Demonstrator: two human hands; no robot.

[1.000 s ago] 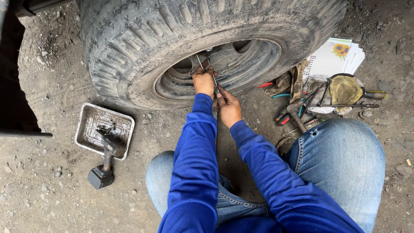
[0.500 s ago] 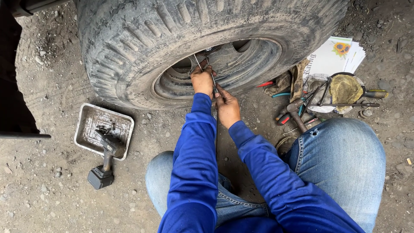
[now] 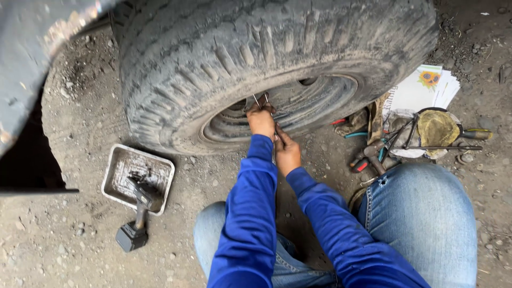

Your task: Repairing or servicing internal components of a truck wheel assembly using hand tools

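Roadside tyre-repair yard — big tyre (image 3: 256,58), scattered tools (image 3: 405,138) (dirt ground)

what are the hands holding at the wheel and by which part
The left hand grips a thin metal tool by its lower end at the tyre rim. The right hand sits just below on the same shaft; its exact grip cannot be told.

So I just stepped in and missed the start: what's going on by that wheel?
A person in blue sleeves and jeans crouches on the dirt by a big muddy tire. The left hand is up at the wheel rim, gripping a thin metal tool; the right hand is just below it. A metal tray with a power tool lies to the left, and hand tools lie to the right.
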